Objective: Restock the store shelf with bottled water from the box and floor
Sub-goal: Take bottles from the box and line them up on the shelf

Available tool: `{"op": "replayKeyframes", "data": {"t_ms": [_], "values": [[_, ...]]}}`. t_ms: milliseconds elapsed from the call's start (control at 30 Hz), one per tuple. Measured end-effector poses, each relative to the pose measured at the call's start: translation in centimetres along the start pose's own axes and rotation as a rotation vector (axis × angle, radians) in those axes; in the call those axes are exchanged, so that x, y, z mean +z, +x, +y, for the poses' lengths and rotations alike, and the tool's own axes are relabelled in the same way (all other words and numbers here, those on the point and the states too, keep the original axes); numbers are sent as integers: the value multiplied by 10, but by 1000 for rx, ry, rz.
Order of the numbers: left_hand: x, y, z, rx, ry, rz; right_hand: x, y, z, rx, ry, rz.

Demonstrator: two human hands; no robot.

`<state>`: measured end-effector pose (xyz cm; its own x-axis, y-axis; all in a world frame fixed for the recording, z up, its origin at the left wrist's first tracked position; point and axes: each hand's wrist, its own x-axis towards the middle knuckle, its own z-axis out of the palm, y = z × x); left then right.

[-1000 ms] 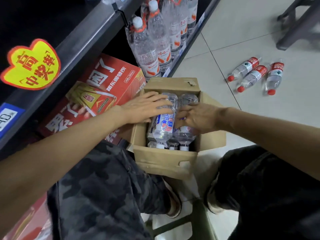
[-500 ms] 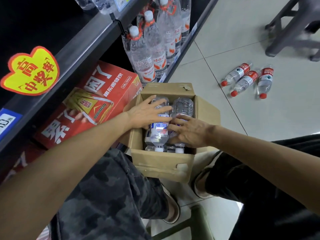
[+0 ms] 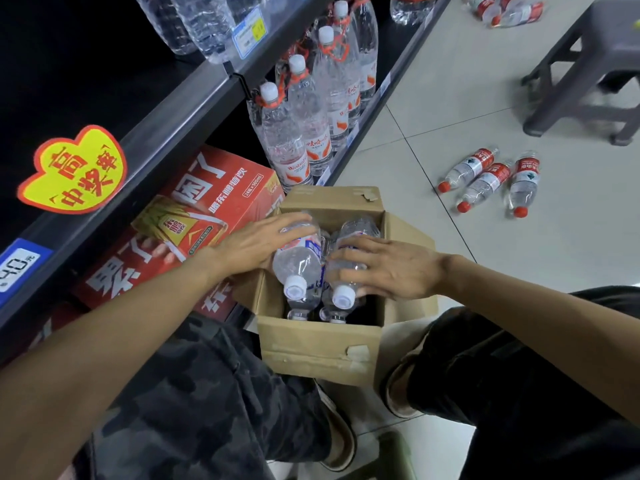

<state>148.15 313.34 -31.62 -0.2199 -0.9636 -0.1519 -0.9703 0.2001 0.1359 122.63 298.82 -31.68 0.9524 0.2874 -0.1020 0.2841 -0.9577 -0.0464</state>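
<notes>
Head view: an open cardboard box sits on the tiled floor in the lower middle of the frame, between the person's knees, its flaps folded outward. Inside it lie clear water bottles with white caps. The left hand reaches in from the lower left and wraps its fingers over the top of the left bottle, which is tilted with its cap toward the camera. The right hand comes in from the right and curls its fingers round the right bottle, just beside the first and touching it. Under these 2, the caps of more bottles show deeper in the box.

To the right of centre, 3 red-capped bottles lie on their sides on the floor, close together and well apart from the box. More red-labelled bottles lie at the top right edge. A grey stool stands in the upper right.

The dark store shelf runs diagonally from lower left to top centre. On its lower level, tall water bottles with white caps and red neck loops stand upright in a row, just beyond the box. A red drinks carton lies to the left of the box, touching it. A yellow heart-shaped sticker hangs on the shelf edge at the left, with a blue price tag below it
</notes>
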Motion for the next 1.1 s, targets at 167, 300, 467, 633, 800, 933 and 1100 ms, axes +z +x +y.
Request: {"op": "replayKeyframes", "data": {"t_ms": [167,300,467,633,800,933,1100], "values": [[-4,-11,0,-114,-287,163,-4,3,1,36,80,3],[-6,-13,6,-274,-475,234,-11,3,2,216,399,228],[-14,-2,21,-441,-713,393,-12,10,9,435,664,490],[-10,14,43,-561,-844,530,-7,34,10,657,866,704],[1,28,58,-623,-887,617,6,43,15,741,942,817],[-1,37,63,-678,-922,665,5,42,22,714,901,825],[-12,34,65,-745,-869,640,-2,40,16,705,808,813]]}}
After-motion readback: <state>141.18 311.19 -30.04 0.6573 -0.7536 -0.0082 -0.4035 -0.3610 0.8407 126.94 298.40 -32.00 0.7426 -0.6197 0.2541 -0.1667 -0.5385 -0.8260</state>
